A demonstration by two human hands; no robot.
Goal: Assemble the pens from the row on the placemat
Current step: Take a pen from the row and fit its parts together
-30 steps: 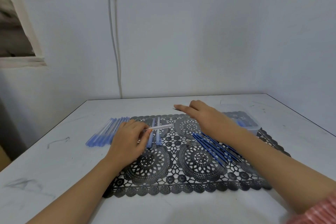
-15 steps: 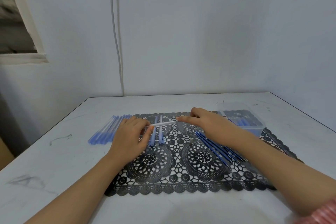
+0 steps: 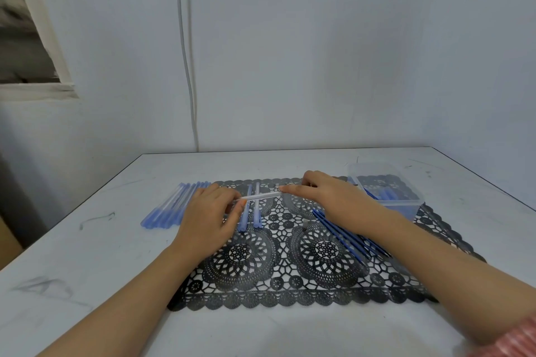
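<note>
Pen barrel (image 3: 259,196) is held level just above the placemat (image 3: 290,295), crosswise over two loose pens (image 3: 252,211) that lie on it.

Risks, as judged:
- Barrel is thin and smooth. It can be rolled out of a light pinch and dropped among the loose pens below.
- If a refill is fed in off-axis, it can be bent or jammed at the mouth.

Look: slim, clear to whitish tube. It cannot be told whether a refill is inside.

Hands: left end is pinched by the left hand (image 3: 207,220), thumb against fingertips. Right end is met by the index fingertip of the right hand (image 3: 327,197). Pinch or mere touch cannot be told.

Around it: dark blue refills (image 3: 345,238) are fanned on the mat under the right forearm. A clear tub (image 3: 385,185) is set at the mat's far right corner. A row of pale blue pens (image 3: 171,207) is laid on the table (image 3: 101,240) at the mat's left edge.
</note>
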